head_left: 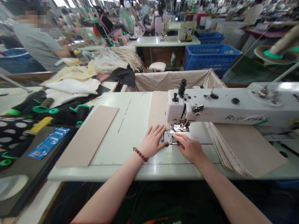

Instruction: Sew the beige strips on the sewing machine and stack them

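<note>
Two hands [152, 142] nr presser foot [178, 128]; sewing mach. [210, 104] reads "RLO…"

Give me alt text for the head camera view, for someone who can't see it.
A person's left hand lies flat while their right hand has its fingertips close to the presser foot of a white sewing machine. A beige panel lies on the left, a beige stack on the right, with blue crates beyond.

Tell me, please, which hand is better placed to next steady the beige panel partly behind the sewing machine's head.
Probably the left hand: it lies close by the beige panel, while the right hand is farther off, at the metal plate.
</note>
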A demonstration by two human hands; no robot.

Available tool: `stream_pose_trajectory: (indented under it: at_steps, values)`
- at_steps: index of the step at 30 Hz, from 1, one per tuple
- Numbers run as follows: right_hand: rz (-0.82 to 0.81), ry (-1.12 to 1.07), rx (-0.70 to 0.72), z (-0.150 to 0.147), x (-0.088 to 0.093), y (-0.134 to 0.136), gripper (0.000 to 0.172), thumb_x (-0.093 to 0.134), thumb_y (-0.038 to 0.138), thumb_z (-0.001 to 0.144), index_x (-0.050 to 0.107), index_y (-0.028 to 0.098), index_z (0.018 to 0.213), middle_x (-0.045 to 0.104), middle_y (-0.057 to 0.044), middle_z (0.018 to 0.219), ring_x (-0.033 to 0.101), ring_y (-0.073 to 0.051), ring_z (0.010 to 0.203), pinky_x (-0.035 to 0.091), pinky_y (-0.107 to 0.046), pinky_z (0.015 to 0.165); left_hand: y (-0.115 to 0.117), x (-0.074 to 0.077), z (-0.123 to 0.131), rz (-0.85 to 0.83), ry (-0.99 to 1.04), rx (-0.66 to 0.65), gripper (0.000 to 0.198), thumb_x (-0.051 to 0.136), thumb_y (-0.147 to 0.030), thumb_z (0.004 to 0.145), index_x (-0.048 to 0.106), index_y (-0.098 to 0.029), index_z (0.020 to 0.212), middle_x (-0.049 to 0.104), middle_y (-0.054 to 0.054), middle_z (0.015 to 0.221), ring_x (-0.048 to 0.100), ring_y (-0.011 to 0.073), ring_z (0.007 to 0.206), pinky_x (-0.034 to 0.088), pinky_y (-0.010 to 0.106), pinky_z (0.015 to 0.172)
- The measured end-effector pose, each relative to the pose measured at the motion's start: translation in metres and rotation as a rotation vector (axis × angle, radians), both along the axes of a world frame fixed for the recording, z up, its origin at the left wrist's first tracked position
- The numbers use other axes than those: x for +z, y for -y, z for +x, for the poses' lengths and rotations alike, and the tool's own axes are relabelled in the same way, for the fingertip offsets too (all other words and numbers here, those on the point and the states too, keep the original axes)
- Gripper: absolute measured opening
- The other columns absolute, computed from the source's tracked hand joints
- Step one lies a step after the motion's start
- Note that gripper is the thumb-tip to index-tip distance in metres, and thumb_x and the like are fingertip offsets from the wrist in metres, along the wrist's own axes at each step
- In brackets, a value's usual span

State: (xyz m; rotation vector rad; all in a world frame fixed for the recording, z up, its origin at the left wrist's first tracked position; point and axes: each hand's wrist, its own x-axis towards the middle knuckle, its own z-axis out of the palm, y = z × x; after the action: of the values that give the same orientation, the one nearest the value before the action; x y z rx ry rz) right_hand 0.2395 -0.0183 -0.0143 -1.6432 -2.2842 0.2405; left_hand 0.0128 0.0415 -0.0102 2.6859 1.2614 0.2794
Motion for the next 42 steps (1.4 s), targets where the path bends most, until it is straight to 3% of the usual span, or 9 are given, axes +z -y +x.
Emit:
stream_pose_trajectory:
  at_steps: [11, 27, 38, 42]
  values:
    - [0.004, -0.007, -0.009, 0.0014, -0.0037, -0.0006, 0.051, 0.053, 0.018, 0.087, 0.046, 0.034, 0.135, 0.049, 0.004, 0.139, 0.058, -0.019, 0.112, 0.052, -0.032, 0.086, 0.0005, -0.0019, 0.0002, 0.016, -0.005, 0.006, 0.070, 0.037, -0.057, 0.093, 0.015, -0.025, 0.151, 0.023, 0.003, 0.155, 0.015, 0.0230, 0.144, 0.009, 0.044, 0.118]
    - [-0.005, -0.016, 0.002, 0.0010, 0.0005, -0.0009, 0.049, 0.050, 0.018, 0.088, 0.048, 0.031, 0.134, 0.050, 0.001, 0.139, 0.056, -0.019, 0.115, 0.051, -0.031, 0.089, 0.0013, 0.0015, 0.0001, 0.000, 0.033, 0.011, 0.068, 0.041, -0.057, 0.092, 0.022, -0.025, 0.149, 0.029, 0.003, 0.153, 0.019, 0.0230, 0.143, 0.010, 0.044, 0.118]
    - [-0.009, -0.010, -0.029, -0.0011, 0.0030, 0.0012, 0.049, 0.050, 0.019, 0.086, 0.048, 0.030, 0.134, 0.051, 0.000, 0.138, 0.058, -0.020, 0.111, 0.051, -0.032, 0.088, 0.0027, -0.0014, -0.0002, 0.039, 0.019, 0.008, 0.070, 0.041, -0.057, 0.091, 0.022, -0.022, 0.149, 0.023, 0.005, 0.155, 0.016, 0.0235, 0.144, 0.012, 0.043, 0.117]
    - [0.007, -0.006, -0.043, -0.0026, 0.0046, 0.0026, 0.048, 0.050, 0.019, 0.086, 0.050, 0.030, 0.133, 0.053, 0.000, 0.136, 0.059, -0.020, 0.108, 0.050, -0.032, 0.089, 0.0029, 0.0034, 0.0011, 0.077, 0.035, 0.049, 0.068, 0.040, -0.058, 0.091, 0.027, -0.022, 0.147, 0.035, 0.008, 0.150, 0.029, 0.0251, 0.139, 0.018, 0.042, 0.114]
